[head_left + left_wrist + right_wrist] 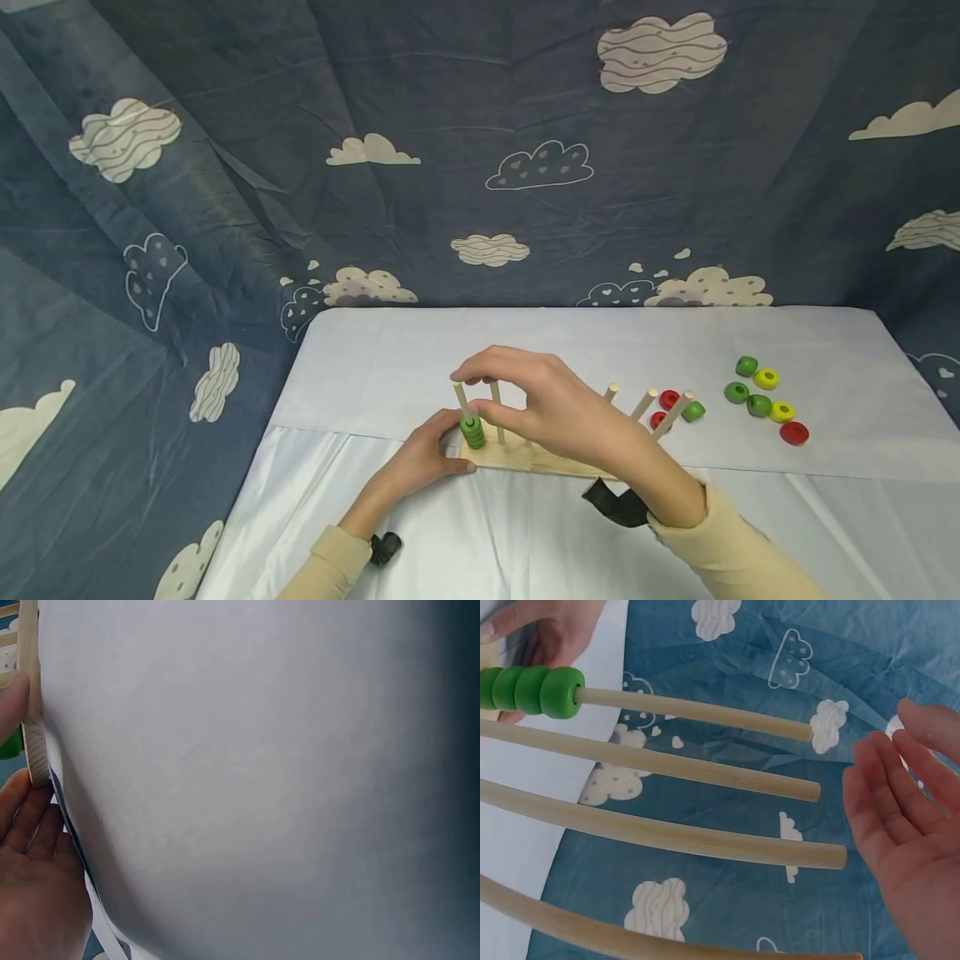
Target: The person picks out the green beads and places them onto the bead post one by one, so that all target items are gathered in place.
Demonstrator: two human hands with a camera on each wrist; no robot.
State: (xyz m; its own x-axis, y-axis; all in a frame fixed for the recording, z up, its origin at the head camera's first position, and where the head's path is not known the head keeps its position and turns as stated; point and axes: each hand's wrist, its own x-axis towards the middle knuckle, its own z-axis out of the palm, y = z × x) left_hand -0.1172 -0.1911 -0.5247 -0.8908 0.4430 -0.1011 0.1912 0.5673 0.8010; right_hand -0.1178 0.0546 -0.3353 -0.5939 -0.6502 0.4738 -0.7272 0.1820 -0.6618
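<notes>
A wooden peg board [540,461] with several upright pegs lies on the white table. Green beads [472,432] are stacked at the bottom of its leftmost peg [697,714]. My left hand [422,458] grips the board's left end; in the left wrist view its thumb and fingers lie on either side of the wooden edge [36,750]. My right hand [555,404] is raised by the top of the leftmost peg. In the right wrist view that hand's bent fingers [889,787] hold nothing and stand apart from the peg tips.
To the right of the board lie loose green beads [737,392], yellow beads [782,411] and red beads [794,433]. Some red and green ones sit close behind the rightmost pegs [675,413]. A dark cloud-patterned cloth [450,200] hangs behind the table [360,358].
</notes>
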